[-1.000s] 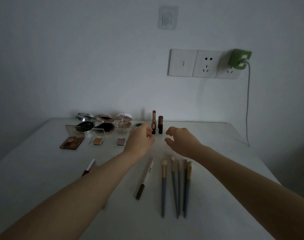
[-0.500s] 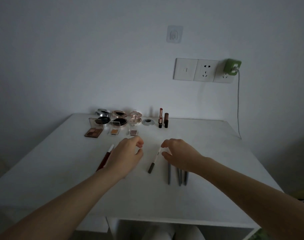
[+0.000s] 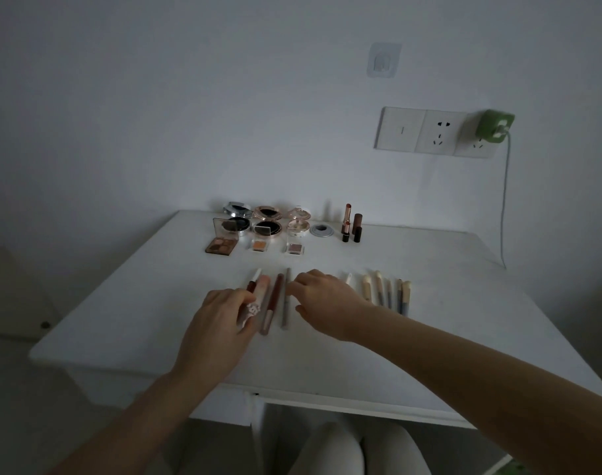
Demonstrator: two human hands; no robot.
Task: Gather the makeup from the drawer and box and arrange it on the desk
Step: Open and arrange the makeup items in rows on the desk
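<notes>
On the white desk, a row lies in front of me: a white-capped red pencil, a pink tube with a flower-shaped end, a brown pencil and a grey pencil. My left hand grips the pink tube's near end. My right hand hovers just right of the grey pencil, fingers loosely curled and holding nothing. It partly hides a white-tipped pen. Several brushes lie to its right. Two lipsticks stand at the back.
Round compacts and small eyeshadow palettes sit along the back left, beside a grey cable grommet. A green charger is plugged into the wall sockets, its cable hanging at the right. My knees show below the desk's front edge.
Both hands drew back from the lipsticks to the middle of the desk. A pink tube, a brown pencil and a grey pencil now lie beside the red pencil. The view has pulled back.
</notes>
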